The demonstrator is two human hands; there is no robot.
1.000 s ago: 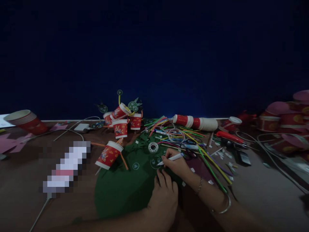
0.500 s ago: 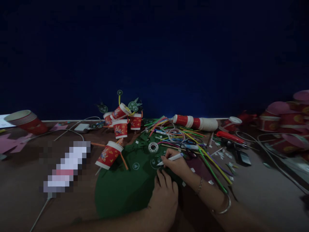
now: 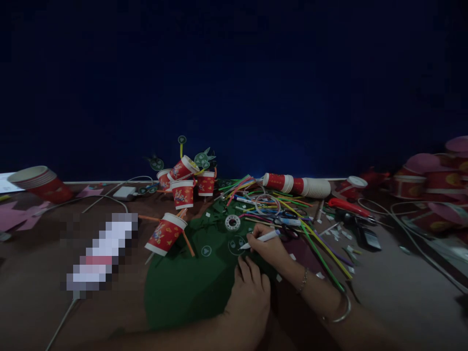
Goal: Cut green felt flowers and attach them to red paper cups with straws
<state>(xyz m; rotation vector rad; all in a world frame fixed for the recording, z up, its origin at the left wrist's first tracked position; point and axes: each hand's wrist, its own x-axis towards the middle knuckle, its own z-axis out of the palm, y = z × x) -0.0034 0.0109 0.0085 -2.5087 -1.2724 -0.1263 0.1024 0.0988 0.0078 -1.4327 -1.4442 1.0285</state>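
My right hand [image 3: 263, 242] is closed around a white marker [image 3: 268, 236], its tip at the lower part of a round face drawing [image 3: 232, 243] on a dark green sheet [image 3: 183, 282]. The drawn circle holds eyes in white lines. My left hand [image 3: 250, 287] lies on the sheet just below the drawing, fingers stretched out and pressing it flat. To the left on the same sheet is a smaller drawn circle with a heart-like mark [image 3: 206, 251]. A white ring-shaped tape roll [image 3: 232, 223] rests above the face.
Red paper cups [image 3: 166, 234] with orange stick limbs stand at left. Colourful pipe cleaners [image 3: 321, 248], scissors [image 3: 290, 231] and a second marker [image 3: 288, 222] crowd the right. Stacked cups [image 3: 278, 182] lie at the back. A red-handled tool [image 3: 349, 207] and paper scraps lie farther right.
The marker tip has shifted slightly right along the lower part of the face, with my right hand moving a little rightward. My left hand stays in place.
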